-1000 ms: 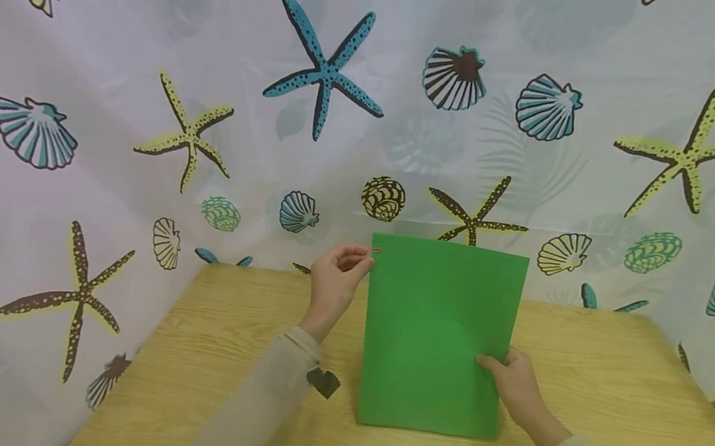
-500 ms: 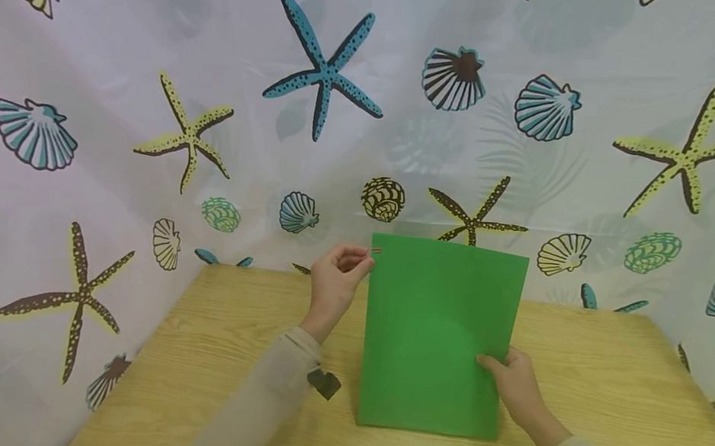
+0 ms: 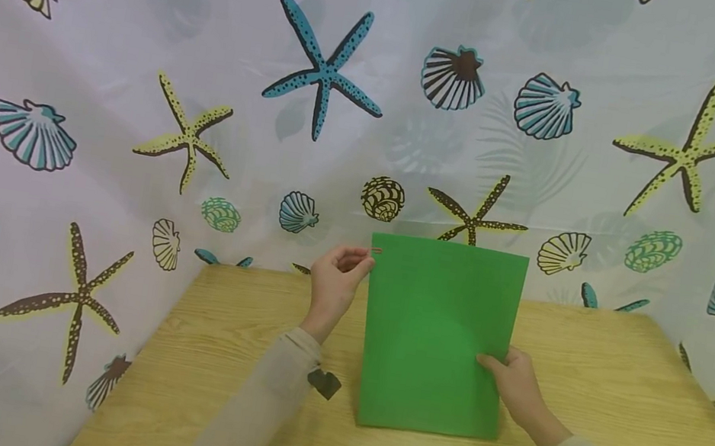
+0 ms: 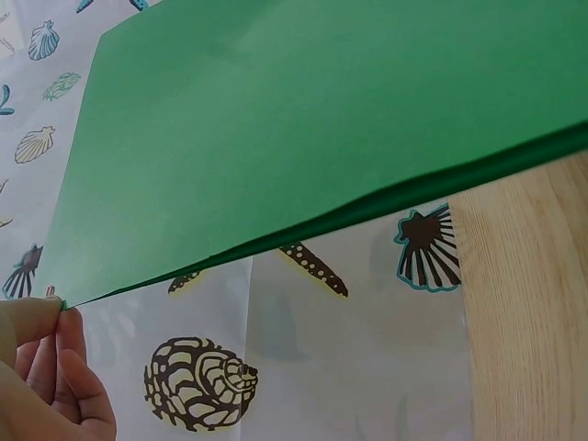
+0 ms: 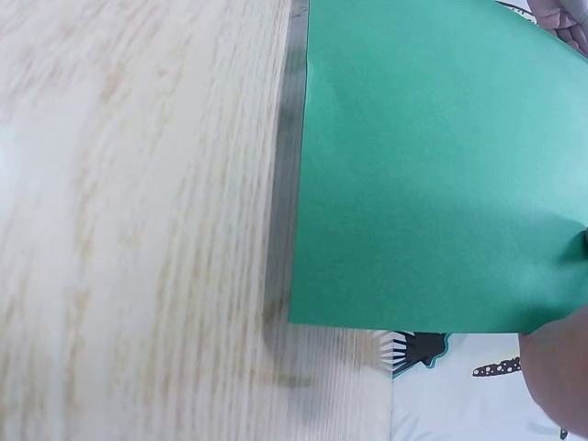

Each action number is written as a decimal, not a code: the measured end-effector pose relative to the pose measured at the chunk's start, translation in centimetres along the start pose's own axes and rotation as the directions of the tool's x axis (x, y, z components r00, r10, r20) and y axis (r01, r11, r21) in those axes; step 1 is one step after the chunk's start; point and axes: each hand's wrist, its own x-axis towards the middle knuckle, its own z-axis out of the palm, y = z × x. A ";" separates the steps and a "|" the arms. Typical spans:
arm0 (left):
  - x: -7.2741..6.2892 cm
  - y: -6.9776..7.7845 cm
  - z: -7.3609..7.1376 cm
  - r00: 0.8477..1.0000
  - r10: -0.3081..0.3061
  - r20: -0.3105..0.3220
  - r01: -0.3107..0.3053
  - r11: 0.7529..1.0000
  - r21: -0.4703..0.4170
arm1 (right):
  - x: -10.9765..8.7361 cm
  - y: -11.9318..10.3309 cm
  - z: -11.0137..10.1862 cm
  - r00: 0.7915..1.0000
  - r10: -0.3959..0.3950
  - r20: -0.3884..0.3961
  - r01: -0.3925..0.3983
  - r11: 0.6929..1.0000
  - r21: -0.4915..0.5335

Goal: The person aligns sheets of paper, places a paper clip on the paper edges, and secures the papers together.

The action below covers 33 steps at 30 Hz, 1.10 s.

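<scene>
Green paper sheets [image 3: 438, 335] stand upright over the table; in the left wrist view their left edges gape apart lower down and meet at the top corner. A small reddish paper clip [image 3: 376, 250] lies across that upper left edge. The thumb and fingers of my left hand [image 3: 338, 282] pinch the clip's outer end, right at the paper's edge. Lower on the opposite side, my right hand [image 3: 516, 385] grips the sheets, thumb on the front face and the other fingers hidden behind. In the right wrist view only part of that hand shows, at the lower right.
A light wood table [image 3: 231, 327] lies beneath the paper. White cloth [image 3: 339, 159] printed with shells and starfish hangs behind the table and along both sides. Dark patches [image 3: 324, 383] show beside each sleeve.
</scene>
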 end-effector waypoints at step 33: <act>-0.1 -0.4 0.0 0.998 0.057 0.000 -0.057 0.998 -0.018 | -0.1 -0.2 0.0 1.000 -0.011 0.006 0.011 1.000 0.002</act>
